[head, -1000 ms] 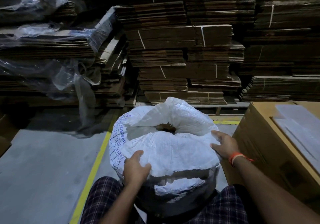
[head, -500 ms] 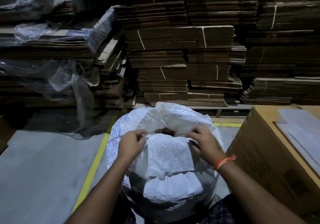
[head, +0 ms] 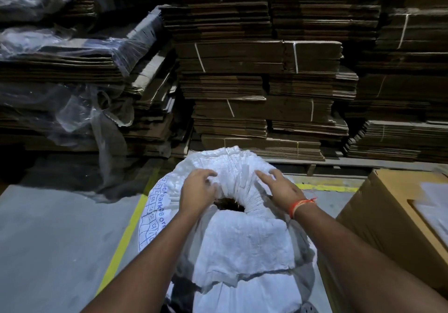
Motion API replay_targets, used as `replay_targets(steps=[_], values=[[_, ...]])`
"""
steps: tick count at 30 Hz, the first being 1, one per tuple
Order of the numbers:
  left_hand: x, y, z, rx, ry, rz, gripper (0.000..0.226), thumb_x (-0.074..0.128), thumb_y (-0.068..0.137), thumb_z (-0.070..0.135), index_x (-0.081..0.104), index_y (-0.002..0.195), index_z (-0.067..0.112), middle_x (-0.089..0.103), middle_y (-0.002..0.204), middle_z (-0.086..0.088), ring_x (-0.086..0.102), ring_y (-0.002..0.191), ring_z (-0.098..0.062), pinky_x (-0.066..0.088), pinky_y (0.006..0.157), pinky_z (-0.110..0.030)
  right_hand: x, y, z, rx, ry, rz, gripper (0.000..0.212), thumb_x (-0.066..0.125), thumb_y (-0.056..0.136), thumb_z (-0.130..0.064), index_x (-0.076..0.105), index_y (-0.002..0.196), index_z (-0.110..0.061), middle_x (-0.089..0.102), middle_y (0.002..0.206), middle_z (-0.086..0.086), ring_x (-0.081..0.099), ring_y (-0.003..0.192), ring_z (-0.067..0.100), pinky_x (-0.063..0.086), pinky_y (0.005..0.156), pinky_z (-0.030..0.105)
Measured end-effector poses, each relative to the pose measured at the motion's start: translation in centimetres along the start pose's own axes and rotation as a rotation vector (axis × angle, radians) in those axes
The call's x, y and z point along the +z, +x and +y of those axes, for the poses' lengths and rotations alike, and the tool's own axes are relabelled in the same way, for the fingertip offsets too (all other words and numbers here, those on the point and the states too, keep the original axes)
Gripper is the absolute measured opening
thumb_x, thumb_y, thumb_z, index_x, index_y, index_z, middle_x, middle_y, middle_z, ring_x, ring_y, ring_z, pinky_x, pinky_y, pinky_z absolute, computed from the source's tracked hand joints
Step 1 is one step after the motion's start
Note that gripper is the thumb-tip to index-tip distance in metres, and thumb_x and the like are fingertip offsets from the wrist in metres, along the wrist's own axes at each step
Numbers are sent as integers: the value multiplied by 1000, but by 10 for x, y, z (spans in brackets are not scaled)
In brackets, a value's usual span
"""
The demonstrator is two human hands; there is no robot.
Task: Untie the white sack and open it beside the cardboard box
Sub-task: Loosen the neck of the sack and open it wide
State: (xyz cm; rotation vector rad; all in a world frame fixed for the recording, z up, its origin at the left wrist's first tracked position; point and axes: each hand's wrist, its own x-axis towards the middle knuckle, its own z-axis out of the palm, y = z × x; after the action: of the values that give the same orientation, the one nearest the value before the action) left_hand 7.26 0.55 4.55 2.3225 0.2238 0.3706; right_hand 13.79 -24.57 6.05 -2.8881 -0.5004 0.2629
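Observation:
A white woven sack (head: pixel 240 240) with blue print on its left side stands on the floor in front of me. Its gathered mouth shows a small dark opening (head: pixel 229 203) in the middle. My left hand (head: pixel 197 191) pinches the bunched far fabric on the left of that opening. My right hand (head: pixel 281 186), with an orange thread on the wrist, lies with spread fingers on the fabric to the right of it. A brown cardboard box (head: pixel 378 218) stands touching the sack's right side.
Tall stacks of flattened, strapped cardboard (head: pixel 261 75) fill the back. Plastic-wrapped stacks (head: pixel 72 70) stand at the left. A yellow line (head: pixel 123 237) runs along the grey floor left of the sack. White sheets (head: pixel 434 206) lie on the box top.
Both hands moved from the sack's sides up to its mouth, then further onto the far gathered fabric. The fabric is now pulled up into pleats and the opening sits nearer me.

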Motion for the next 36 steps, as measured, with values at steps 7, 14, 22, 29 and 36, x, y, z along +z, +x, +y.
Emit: replay_targets(steps=[7, 14, 22, 29, 36], values=[[5, -24, -50, -301, 187, -10, 12, 75, 78, 41, 70, 79, 30, 70, 70, 10, 67, 74, -15, 54, 67, -30, 56, 27, 50, -148, -142, -196, 73, 57, 98, -23, 22, 158, -44, 55, 127, 8, 63, 96, 24, 47, 82, 29], [34, -40, -65, -331, 273, -273, 53, 73, 86, 53, 59, 133, 32, 72, 121, 7, 68, 112, -19, 48, 83, -29, 74, 42, 29, -403, -313, -45, 39, 57, 95, -58, 57, 132, -45, 50, 130, -15, 50, 128, 21, 44, 105, 41], [19, -39, -81, -58, 271, 21, 23, 74, 92, 29, 73, 113, 38, 65, 96, 9, 69, 89, -17, 53, 70, -32, 51, 43, 60, -195, -106, 83, 21, 68, 87, -19, 79, 104, -25, 67, 98, 3, 61, 102, 25, 48, 88, 32], [-17, -32, -115, 0, 463, 146, 24, 78, 82, 16, 75, 99, 33, 54, 82, 7, 62, 80, -24, 49, 65, -36, 33, 33, 123, 34, -291, 143, 18, 67, 80, -17, 79, 90, -27, 51, 84, -5, 60, 97, 24, 42, 72, 29], [-31, -41, -135, -79, 640, 177, 18, 81, 82, 20, 77, 95, 32, 62, 88, 3, 62, 90, -29, 42, 76, -42, 40, 16, 136, 220, -346, 90, 8, 73, 87, -24, 77, 93, -26, 62, 88, -4, 59, 88, 16, 52, 76, 26]])
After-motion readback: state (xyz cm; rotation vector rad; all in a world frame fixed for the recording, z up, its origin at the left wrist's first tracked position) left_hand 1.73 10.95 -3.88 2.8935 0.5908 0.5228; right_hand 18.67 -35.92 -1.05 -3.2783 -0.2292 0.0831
